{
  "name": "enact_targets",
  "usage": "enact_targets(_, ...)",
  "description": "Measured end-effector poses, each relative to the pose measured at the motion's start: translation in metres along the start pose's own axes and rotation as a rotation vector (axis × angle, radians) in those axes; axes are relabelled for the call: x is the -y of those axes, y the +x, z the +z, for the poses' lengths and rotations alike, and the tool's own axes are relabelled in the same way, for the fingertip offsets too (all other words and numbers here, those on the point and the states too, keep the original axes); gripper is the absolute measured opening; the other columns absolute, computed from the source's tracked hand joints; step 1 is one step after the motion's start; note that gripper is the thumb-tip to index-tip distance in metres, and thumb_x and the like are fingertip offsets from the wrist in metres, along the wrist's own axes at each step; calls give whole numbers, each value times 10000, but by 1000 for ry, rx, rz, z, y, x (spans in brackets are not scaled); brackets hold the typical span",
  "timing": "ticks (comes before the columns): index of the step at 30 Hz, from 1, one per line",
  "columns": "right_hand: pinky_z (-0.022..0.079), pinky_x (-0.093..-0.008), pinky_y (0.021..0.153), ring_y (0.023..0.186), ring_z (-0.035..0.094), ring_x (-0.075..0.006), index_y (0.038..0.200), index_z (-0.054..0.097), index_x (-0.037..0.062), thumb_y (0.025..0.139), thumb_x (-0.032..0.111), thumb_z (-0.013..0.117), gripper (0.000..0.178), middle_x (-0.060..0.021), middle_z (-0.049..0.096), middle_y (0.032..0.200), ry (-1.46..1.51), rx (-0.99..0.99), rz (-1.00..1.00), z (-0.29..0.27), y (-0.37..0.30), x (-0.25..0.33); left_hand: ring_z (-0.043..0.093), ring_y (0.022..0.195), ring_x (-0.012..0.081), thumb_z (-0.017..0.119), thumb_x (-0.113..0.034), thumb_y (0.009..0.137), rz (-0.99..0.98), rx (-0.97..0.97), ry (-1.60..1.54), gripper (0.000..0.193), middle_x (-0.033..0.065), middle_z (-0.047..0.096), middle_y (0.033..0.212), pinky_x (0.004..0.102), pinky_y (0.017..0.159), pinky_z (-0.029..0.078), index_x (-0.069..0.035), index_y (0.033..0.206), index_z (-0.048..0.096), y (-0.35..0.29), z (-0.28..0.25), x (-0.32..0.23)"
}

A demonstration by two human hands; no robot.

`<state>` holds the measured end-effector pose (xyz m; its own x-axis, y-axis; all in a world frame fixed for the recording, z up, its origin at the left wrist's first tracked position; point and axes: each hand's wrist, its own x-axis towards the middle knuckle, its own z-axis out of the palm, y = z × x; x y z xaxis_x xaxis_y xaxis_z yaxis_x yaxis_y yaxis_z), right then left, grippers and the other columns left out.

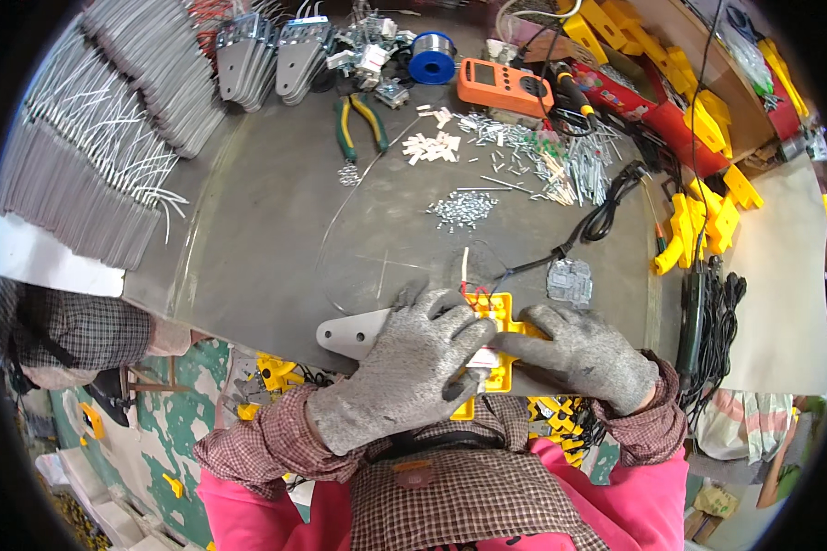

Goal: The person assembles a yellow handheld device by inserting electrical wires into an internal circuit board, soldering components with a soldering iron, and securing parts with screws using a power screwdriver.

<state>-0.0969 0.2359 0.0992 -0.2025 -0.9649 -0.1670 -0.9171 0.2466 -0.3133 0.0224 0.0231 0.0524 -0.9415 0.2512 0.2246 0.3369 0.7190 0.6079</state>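
At the table's near edge lies a yellow plastic housing [501,378], its open inner side facing up, with thin red and dark wires coming out at its far end. My left hand [409,367], in a grey knit glove, is closed at the housing's left side, fingers over its inside. My right hand [583,354], also gloved, grips the right edge with the fingertips reaching in. A small white part [484,358] shows between the fingers; its kind is partly hidden. A grey metal plate [354,332] with holes sticks out beside my left hand.
Screws [462,210], pale sleeves [430,148], green-handled pliers [362,124], a solder spool [432,58] and an orange multimeter [504,87] lie farther back. Stacked grey plates with wires [73,193] fill the left. A black cable [606,216] and yellow housings [698,220] are on the right.
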Motion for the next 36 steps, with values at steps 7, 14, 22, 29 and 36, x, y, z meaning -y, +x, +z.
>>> enact_targets(7,537,-374,692,818,643,-308,1338,548,292,811,172,692,559,-109,557,1035,100,-11,24,-1,-5,-9,525,1136,361,784,-440,760,9,-3,-9,662,122,560,1178,525,971,426,-106,1288,566,-3,-2,3)
enact_targets(14,516,-366,842,954,616,-325,1351,545,131,904,131,640,458,-148,572,1192,419,-134,-27,4,-19,-33,620,1085,255,704,-108,742,383,-32,381,450,64,657,1096,394,907,534,-120,1186,634,-6,11,-5)
enact_targets(22,431,-391,1020,1181,569,-319,1320,544,-15,841,179,761,560,-201,580,1288,-157,-854,1263,82,-265,-133,650,846,183,754,-223,794,-408,192,-675,349,86,688,948,305,805,503,-19,1068,681,30,-39,25)
enact_targets(29,392,-298,1065,1162,537,-174,1456,384,20,975,303,567,587,-82,556,1286,1341,-1551,424,36,-216,-144,627,849,143,734,-217,797,-720,379,-958,347,74,703,919,303,775,491,27,1038,681,44,-24,53)
enact_targets(36,501,-381,843,881,582,-205,1361,413,38,896,247,673,572,-81,590,917,1358,-1468,29,-11,55,-51,635,859,145,746,-249,799,-747,344,-1010,369,83,708,914,308,805,487,26,1038,686,40,-19,59)
